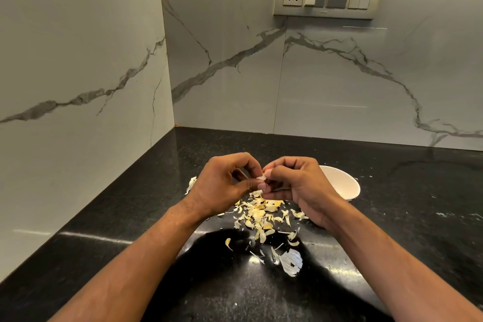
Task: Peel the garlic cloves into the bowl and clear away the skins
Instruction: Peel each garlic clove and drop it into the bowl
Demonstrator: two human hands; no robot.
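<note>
Pinched between the fingertips of both hands, a small pale garlic clove sits above the counter, the left hand and right hand curled tight around it. Peeling looks to be the step in hand; next the bared clove would need dropping into the white bowl just behind the right hand. Loose skins lie scattered on the black counter below, still to be cleared. How much skin remains on the clove is hidden by the fingers, and the bowl's contents cannot be seen.
</note>
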